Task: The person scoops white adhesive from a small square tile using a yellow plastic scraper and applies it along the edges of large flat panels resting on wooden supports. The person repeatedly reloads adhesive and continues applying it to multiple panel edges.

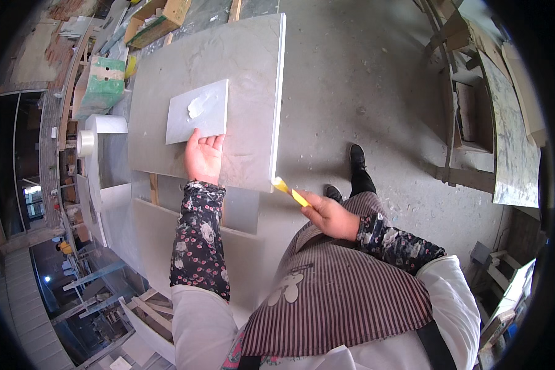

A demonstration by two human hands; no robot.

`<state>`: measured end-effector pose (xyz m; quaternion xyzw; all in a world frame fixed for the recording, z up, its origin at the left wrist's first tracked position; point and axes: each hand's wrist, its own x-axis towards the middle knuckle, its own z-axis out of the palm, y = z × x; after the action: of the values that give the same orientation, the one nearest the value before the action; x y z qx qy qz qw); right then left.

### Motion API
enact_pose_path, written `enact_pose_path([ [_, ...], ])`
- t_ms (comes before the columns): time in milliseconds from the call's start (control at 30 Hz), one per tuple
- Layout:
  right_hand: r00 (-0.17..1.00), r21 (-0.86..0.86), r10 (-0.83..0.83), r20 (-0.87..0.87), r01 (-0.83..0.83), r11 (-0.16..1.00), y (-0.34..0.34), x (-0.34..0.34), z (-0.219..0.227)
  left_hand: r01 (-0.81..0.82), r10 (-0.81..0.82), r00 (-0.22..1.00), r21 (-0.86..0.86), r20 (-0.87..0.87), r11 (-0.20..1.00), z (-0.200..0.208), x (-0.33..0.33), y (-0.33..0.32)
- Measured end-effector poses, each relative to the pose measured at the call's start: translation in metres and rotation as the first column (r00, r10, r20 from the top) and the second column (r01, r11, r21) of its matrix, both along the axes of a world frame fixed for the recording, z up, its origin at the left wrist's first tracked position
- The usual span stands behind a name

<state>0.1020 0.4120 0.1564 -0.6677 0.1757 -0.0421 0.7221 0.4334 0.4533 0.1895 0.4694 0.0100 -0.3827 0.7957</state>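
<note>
My left hand [203, 160] grips the near edge of a small white square board [177, 120], thumb on top. A smeared mound of white paste [202, 105] lies on the board's upper face. Beneath it is a large pale grey slab [253, 74]; whether the board rests on the slab or hovers just over it, I cannot tell. My right hand [334, 217] is closed round a yellow-handled scraper [300, 197], whose tip carries white paste. That tip is by the slab's near right corner, and I cannot tell if it touches.
More pale panels [166, 228] stand nearer me, left of my body. A cardboard box [157, 24], a green and white carton [106, 83] and a roll of tape [85, 143] sit to the left. Wooden shelving [472, 132] is on the right, across the grey concrete floor [357, 80].
</note>
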Motion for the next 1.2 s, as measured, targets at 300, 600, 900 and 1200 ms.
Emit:
enact_pose_path([
  [300,0.999,-0.006,-0.032,0.006,0.032,0.999,-0.083,0.031,-0.014,-0.014,0.013,1.0,0.059,0.022,0.998,0.004,-0.006,-0.003],
  [600,0.996,-0.062,-0.091,0.009,0.092,0.994,-0.195,0.074,-0.02,-0.037,0.036,0.999,0.114,0.011,0.993,0.007,-0.011,-0.002],
  [900,0.996,0.007,-0.089,-0.02,0.09,0.996,-0.295,0.106,-0.004,-0.083,0.089,0.996,0.217,-0.02,0.973,0.013,-0.014,-0.002],
  [1200,0.948,-0.042,-0.287,0.137,0.295,0.955,-0.374,0.145,0.041,-0.16,0.183,0.981,0.261,-0.068,0.952,0.013,-0.016,0.001],
])
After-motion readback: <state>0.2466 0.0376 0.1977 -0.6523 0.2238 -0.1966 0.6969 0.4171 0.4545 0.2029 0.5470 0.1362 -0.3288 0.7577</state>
